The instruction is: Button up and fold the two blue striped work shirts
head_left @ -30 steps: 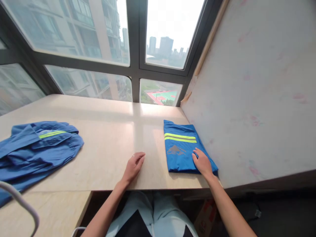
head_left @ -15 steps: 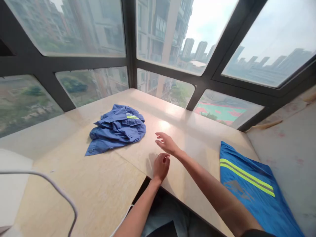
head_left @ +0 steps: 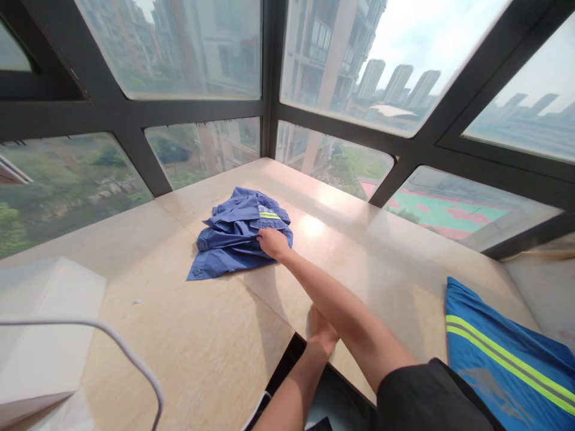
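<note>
A blue work jacket (head_left: pixel 238 239) lies crumpled on the pale tabletop, with buttons and a yellow-green striped patch showing. My right hand (head_left: pixel 273 242) reaches across to its near right side, its fingers closed on the cloth. Just above the table's inner corner is my left hand (head_left: pixel 320 326), nearest to the right forearm, which crosses in front of it. Its fingers are mostly hidden, so their pose cannot be made out.
A brighter blue garment (head_left: pixel 494 317) with yellow-green and grey stripes lies flat at the right. A white box-like object (head_left: pixel 49 329) and a grey cable (head_left: pixel 112 347) are at the left. Dark window frames (head_left: pixel 269 78) border the tabletop (head_left: pixel 188 347).
My right hand has moved forward and left onto the blue work jacket and closed on it. My left hand is now partly behind the right forearm. The view has turned left.
</note>
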Demonstrator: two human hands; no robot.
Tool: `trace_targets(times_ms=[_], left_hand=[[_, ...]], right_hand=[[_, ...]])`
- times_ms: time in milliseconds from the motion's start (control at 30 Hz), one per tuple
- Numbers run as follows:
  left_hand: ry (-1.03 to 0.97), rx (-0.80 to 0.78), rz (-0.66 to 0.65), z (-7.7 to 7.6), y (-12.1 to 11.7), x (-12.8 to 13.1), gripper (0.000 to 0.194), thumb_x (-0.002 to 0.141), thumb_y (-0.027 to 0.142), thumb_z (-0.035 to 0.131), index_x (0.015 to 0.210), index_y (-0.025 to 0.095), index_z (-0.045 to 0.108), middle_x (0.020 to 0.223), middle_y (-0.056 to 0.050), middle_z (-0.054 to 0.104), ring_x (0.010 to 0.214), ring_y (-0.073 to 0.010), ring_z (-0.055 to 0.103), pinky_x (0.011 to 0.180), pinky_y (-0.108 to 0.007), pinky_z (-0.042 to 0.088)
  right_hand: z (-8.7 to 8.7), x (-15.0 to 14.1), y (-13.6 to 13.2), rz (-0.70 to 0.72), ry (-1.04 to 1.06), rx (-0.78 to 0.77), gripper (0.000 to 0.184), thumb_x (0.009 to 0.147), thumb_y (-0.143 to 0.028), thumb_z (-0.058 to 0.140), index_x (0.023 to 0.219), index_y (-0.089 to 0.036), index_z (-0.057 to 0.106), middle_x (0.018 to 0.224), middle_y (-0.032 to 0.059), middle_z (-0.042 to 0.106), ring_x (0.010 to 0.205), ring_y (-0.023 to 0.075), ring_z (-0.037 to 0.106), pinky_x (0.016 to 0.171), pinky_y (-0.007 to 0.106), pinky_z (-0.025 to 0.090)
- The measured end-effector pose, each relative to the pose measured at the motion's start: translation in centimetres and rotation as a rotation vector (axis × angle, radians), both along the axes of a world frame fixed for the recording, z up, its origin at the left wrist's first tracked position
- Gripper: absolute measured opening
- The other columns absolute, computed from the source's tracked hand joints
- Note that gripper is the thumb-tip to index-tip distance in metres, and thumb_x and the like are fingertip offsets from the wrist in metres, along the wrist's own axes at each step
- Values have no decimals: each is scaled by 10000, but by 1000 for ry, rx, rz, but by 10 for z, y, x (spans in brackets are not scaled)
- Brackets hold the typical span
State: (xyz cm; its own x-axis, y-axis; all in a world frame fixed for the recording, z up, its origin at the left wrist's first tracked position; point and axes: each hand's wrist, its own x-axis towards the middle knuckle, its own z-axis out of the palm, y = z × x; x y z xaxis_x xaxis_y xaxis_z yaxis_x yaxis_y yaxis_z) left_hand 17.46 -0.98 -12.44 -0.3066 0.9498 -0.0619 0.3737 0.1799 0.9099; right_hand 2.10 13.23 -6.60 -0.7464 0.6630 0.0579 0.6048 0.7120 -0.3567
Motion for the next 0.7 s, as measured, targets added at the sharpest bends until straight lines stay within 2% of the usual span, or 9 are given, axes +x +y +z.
trace_targets(times_ms=[67,133,200,333,433,500,600,700], left_hand=[[93,-32,14,9,2,1,140,800,171,577,676,179,642,770,-179,690,834,-341,685,642,-380,431],[157,-18,39,15,5,3,148,796,135,547,688,189,633,752,-143,683,767,-292,680,638,-359,434],[160,34,65,15,8,5,152,815,135,520,742,192,640,767,-107,681,728,-244,660,643,-337,449],[101,156,75,7,14,5,177,852,157,488,865,194,661,876,-61,705,733,-179,635,714,-312,495],[139,240,64,4,12,3,200,860,161,458,879,185,655,888,-61,707,735,-168,633,727,-310,517],[183,372,5,5,4,4,227,877,171,433,904,180,658,885,-74,705,756,-173,643,744,-314,527],[216,613,-186,8,-20,11,223,891,177,444,919,184,665,862,-81,699,832,-187,663,798,-315,536],[147,707,-264,10,-52,23,202,892,163,470,911,183,671,805,-67,689,755,-166,657,696,-270,543]], right_hand=[[3,13,10,-28,115,-51,233,959,-307,497,862,-208,683,881,39,685,840,198,615,717,281,440],[11,31,19,-40,327,-157,268,912,-363,548,738,-198,667,695,-5,620,714,167,568,649,256,402],[20,53,26,-41,566,-279,282,845,-406,592,675,-189,654,606,-30,553,647,144,515,605,242,366],[40,107,29,-76,844,-446,288,758,-457,639,746,-178,707,645,-33,592,660,132,513,620,234,373],[54,152,28,-196,994,-538,307,718,-474,678,768,-174,719,680,-25,629,668,126,532,628,233,395],[64,183,28,-320,1073,-578,323,681,-481,704,768,-170,710,677,-24,633,640,119,525,587,226,387],[76,234,25,-500,1123,-621,349,634,-484,716,785,-172,682,636,-35,603,558,106,479,498,217,338],[80,286,19,-638,1146,-590,280,635,-432,682,752,-183,629,592,-51,554,516,98,442,460,215,312]])
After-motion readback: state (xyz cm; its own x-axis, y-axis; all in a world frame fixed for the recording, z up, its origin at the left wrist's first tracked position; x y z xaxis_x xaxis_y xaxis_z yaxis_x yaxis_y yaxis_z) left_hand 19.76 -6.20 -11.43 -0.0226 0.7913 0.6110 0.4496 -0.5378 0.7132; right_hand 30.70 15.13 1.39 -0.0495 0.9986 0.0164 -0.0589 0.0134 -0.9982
